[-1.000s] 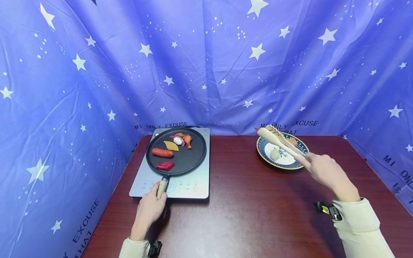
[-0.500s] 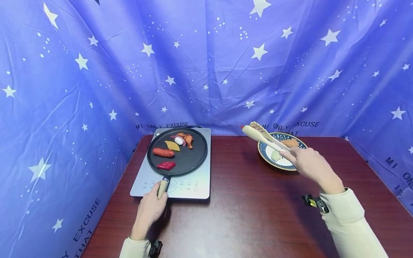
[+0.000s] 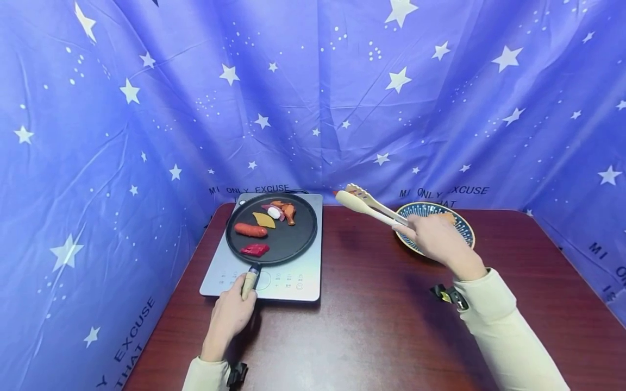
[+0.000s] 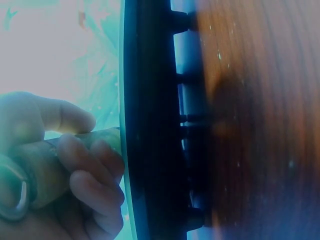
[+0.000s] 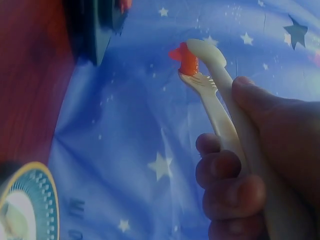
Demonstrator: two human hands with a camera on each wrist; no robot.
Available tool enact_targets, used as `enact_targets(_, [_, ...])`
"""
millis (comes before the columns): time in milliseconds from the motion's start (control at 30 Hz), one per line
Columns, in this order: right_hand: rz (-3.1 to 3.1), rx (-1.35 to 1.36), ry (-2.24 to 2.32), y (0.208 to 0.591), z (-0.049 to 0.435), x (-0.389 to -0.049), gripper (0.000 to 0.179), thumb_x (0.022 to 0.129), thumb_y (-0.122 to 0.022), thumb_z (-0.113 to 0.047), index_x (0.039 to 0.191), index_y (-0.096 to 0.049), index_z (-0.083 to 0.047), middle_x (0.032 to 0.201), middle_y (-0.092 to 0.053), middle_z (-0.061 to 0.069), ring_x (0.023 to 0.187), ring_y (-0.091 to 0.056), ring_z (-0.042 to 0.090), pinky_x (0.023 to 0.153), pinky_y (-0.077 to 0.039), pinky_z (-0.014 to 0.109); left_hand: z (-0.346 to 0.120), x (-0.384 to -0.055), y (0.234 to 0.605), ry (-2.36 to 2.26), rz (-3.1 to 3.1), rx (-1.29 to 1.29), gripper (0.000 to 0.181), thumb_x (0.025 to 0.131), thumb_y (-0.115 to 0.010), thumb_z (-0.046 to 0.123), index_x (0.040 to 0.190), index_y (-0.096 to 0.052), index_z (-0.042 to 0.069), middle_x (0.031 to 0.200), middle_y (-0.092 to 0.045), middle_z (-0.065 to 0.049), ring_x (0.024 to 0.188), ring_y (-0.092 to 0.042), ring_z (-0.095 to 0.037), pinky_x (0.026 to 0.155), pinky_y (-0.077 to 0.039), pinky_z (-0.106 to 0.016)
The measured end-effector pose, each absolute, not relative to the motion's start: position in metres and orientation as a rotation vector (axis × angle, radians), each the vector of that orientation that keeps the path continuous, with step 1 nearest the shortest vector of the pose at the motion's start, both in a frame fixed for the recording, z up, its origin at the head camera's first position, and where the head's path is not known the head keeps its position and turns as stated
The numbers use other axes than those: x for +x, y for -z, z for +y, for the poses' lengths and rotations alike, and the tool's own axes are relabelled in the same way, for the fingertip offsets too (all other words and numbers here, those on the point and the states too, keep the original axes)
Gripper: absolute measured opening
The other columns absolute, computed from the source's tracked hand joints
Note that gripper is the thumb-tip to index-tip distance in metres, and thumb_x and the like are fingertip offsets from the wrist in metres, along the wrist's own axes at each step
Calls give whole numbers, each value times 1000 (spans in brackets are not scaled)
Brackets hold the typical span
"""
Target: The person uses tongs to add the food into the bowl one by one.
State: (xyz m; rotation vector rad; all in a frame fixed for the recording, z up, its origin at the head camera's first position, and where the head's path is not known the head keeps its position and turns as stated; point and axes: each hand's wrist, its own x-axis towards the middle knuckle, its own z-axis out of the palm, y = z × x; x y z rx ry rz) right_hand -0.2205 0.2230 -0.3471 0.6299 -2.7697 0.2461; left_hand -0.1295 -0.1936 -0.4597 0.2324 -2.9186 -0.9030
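Observation:
My left hand grips the pale handle of a black frying pan on a silver induction cooktop. In the pan lie a sausage, a dark red piece, a yellow slice, a small purple-and-white piece and a chicken drumstick. My right hand holds cream-coloured tongs in the air, tips pointing left towards the pan. An orange-red piece with a pointed end is clamped between the tips; the tongs hide part of it.
A blue-patterned plate stands at the back right, partly behind my right hand, with a browned piece of food on it. The reddish-brown table ends at a starry blue curtain behind and along both sides.
My right hand has carried the tongs and the orange-red piece left, from over the plate to the space between plate and pan. The left hand and pan have stayed put.

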Motion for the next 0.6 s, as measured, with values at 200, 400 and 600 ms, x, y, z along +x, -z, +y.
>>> enact_targets(200, [-2848, 658, -333, 348, 194, -223, 39, 95, -51, -42, 69, -49, -13, 54, -40, -1, 49, -42, 20, 46, -35, 38, -194, -129, 460, 898, -2919, 232, 50, 87, -52, 24, 135, -48, 12, 71, -56, -9, 58, -50, -24, 53, -40, -42])
enact_targets(400, [-2863, 689, -365, 357, 171, -223, 37, 93, -54, -42, 70, -50, -13, 53, -41, -1, 48, -43, 20, 46, -36, 38, -193, -128, 460, 903, -2924, 226, 51, 87, -52, 25, 136, -48, 12, 70, -55, -9, 58, -50, -24, 54, -40, -42])
enact_targets(600, [-2855, 728, -387, 363, 157, -224, 37, 92, -55, -43, 70, -51, -13, 53, -42, -2, 47, -44, 18, 48, -37, 38, -193, -129, 460, 893, -2918, 221, 50, 87, -52, 25, 136, -48, 12, 72, -57, -10, 59, -51, -25, 55, -41, -43])
